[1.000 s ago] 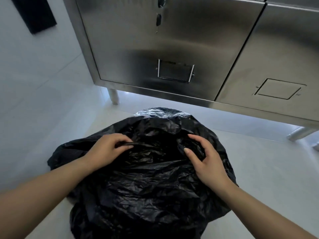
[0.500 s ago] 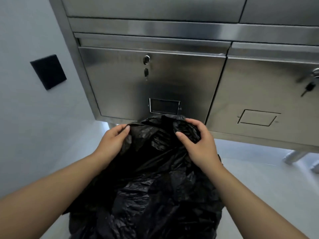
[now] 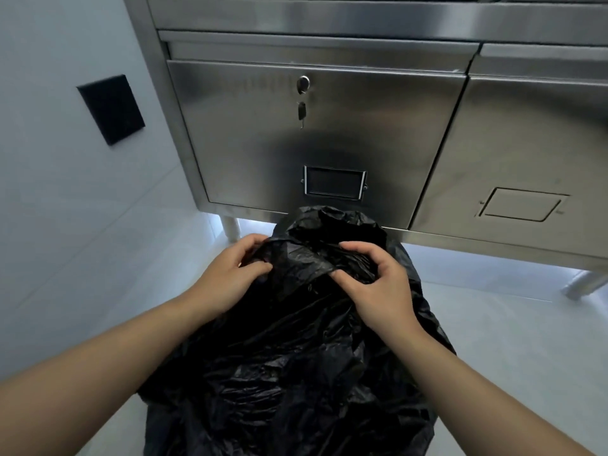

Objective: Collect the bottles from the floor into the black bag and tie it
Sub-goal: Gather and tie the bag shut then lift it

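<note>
Head view: bag (image 3: 296, 373) stands on the floor (image 3: 493, 340), near centre, just in front of the steel cabinet (image 3: 329, 136); its bunched mouth points to the far side. Left hand (image 3: 227, 278) pinches a fold of film at the mouth's left edge, thumb against fingers; right hand (image 3: 378, 291) curls round a fold at the right edge; the hands are near each other, with a band of film stretched between them. No bottle shows; the black film hides the contents.

Step in hand, by judgement: gathering the mouth for the knot. Procedure: draw both folds upward so the load settles; press out trapped air; collect loose film into two even tails; cross the tails, pass one under, pull tight; repeat for a second knot. Caution: thin film probably tears under sharp pulls; grip broad bunches, not single layers; hold the mouth above the load.
</note>
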The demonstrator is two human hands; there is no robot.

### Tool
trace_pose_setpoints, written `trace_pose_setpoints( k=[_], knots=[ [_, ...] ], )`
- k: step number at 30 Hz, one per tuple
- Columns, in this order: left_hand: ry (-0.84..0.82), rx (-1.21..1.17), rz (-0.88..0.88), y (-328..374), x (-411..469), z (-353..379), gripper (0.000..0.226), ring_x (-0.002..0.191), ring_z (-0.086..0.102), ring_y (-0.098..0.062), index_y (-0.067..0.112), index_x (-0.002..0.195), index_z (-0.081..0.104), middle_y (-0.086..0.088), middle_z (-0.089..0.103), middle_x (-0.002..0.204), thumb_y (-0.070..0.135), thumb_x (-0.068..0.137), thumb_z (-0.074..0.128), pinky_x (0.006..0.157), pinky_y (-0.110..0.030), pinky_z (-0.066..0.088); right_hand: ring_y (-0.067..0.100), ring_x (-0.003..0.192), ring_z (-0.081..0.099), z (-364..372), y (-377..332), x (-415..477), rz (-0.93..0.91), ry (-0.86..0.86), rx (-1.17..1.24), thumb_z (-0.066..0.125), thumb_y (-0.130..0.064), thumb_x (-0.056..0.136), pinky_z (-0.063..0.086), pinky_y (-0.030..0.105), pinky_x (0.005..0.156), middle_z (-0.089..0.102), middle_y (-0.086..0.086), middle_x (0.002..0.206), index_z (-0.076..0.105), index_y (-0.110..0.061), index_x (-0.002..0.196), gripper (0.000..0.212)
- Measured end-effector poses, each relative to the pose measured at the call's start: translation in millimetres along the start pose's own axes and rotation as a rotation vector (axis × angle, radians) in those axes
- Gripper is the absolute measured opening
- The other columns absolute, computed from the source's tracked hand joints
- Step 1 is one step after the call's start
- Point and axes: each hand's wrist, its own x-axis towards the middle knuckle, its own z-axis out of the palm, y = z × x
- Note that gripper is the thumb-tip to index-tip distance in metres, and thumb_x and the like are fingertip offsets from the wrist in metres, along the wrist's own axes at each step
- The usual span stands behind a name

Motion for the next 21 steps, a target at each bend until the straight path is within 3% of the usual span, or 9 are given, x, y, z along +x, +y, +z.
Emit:
trace_pose_setpoints(
  k=[3, 6, 8, 11, 14, 18, 21],
  knots=[
    [0.128, 0.283, 0.311, 26, 1, -2, 0.04, 0.114, 0.048, 0.004, 0.036, 0.116, 0.054, 0.016, 0.056, 0.119, 0.018, 0.08, 0.06, 0.096, -0.012, 0.035, -0.01, 0.096, 0.059, 0, -7, -1, -0.025, 0.002, 0.002, 0.079, -0.011, 0.071, 0.04, 0.003, 0.082, 0.067, -0.023, 0.097, 0.066, -0.037, 0.093, 0.037],
    [0.066, 0.392, 0.498, 47, 6, 10, 0.038, 0.113, 0.046, 0.009, 0.034, 0.118, 0.055, 0.018, 0.056, 0.119, 0.037, 0.08, 0.06, 0.092, -0.004, 0.031, -0.006, 0.09, 0.063, -3, -16, -2, -0.054, 0.022, 0.05, 0.078, -0.006, 0.071, 0.044, 0.005, 0.077, 0.07, -0.021, 0.093, 0.067, -0.034, 0.094, 0.038],
    [-0.086, 0.418, 0.439, 47, 8, 22, 0.041, 0.109, 0.049, 0.01, 0.035, 0.12, 0.056, 0.018, 0.06, 0.118, 0.046, 0.081, 0.059, 0.091, -0.004, 0.034, -0.002, 0.088, 0.065, -6, -20, -2, -0.076, 0.045, 0.073, 0.077, -0.004, 0.071, 0.046, 0.008, 0.076, 0.07, -0.021, 0.094, 0.068, -0.034, 0.094, 0.039],
    [-0.18, 0.357, 0.303, 29, 7, 36, 0.046, 0.105, 0.055, 0.006, 0.041, 0.126, 0.05, 0.017, 0.063, 0.114, 0.048, 0.082, 0.062, 0.096, -0.019, 0.042, -0.004, 0.088, 0.065, -12, -22, -3, -0.088, 0.054, 0.051, 0.075, -0.004, 0.071, 0.046, 0.007, 0.074, 0.069, -0.023, 0.093, 0.067, -0.038, 0.093, 0.041],
    [-0.14, 0.366, 0.285, 19, 7, 43, 0.046, 0.104, 0.059, 0.003, 0.04, 0.124, 0.051, 0.016, 0.066, 0.111, 0.047, 0.081, 0.063, 0.094, -0.024, 0.045, -0.006, 0.09, 0.064, -18, -18, -6, -0.063, -0.003, 0.026, 0.077, -0.004, 0.07, 0.045, 0.006, 0.076, 0.068, -0.025, 0.096, 0.066, -0.036, 0.097, 0.043],
    [-0.027, 0.347, 0.326, 13, 11, 40, 0.025, 0.098, 0.058, 0.01, 0.034, 0.109, 0.065, 0.02, 0.068, 0.103, 0.026, 0.086, 0.064, 0.088, -0.009, 0.041, 0.001, 0.097, 0.065, -30, -11, -6, 0.001, -0.06, 0.037, 0.082, -0.015, 0.069, 0.048, 0.014, 0.085, 0.071, -0.013, 0.101, 0.065, -0.035, 0.103, 0.043],
    [0.104, 0.195, 0.309, 13, 16, 25, 0.021, 0.087, 0.06, 0.012, 0.035, 0.092, 0.066, 0.019, 0.068, 0.093, 0.015, 0.088, 0.061, 0.079, -0.002, 0.039, 0.002, 0.096, 0.065, -36, -5, -4, 0.019, 0.03, 0.041, 0.074, -0.017, 0.08, 0.048, 0.015, 0.084, 0.071, -0.009, 0.101, 0.065, -0.034, 0.102, 0.03]
  ],
)
